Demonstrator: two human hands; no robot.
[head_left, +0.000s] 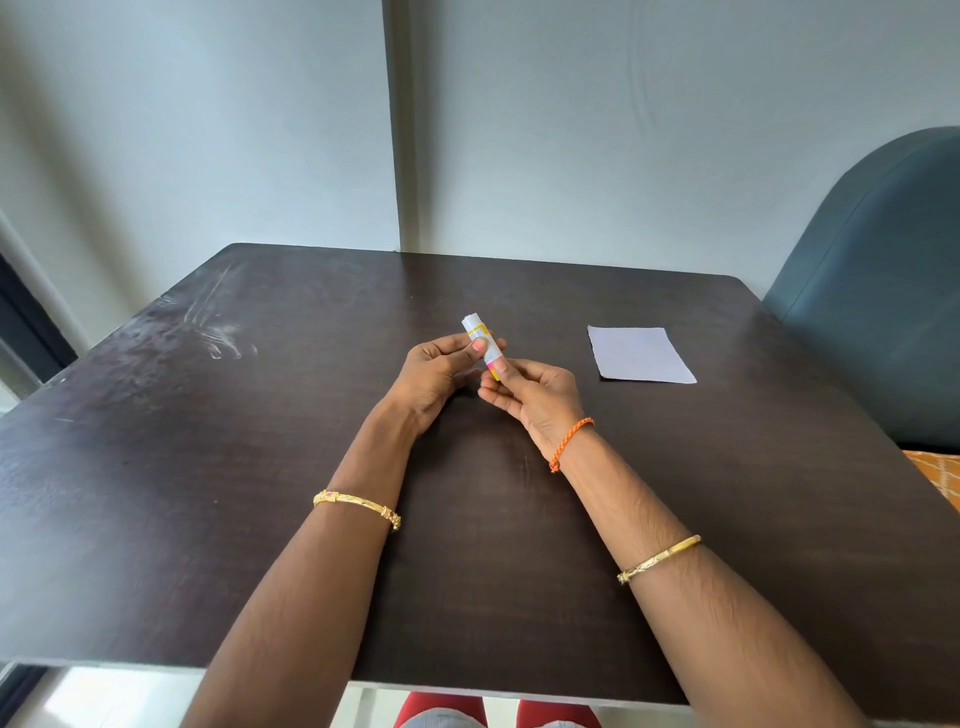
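Both my left grip (441, 371) and right grip (535, 395) are clamped on the glue stick (480, 338), above the worktop (234, 467), left of the paper (641, 355). I'd steady one end and pull straight along its length.

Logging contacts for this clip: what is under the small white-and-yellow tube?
The left hand and right hand pinch the small white-and-yellow plastic tube; beneath lies the dark wooden table. The right hand covers most of the tube's lower end.
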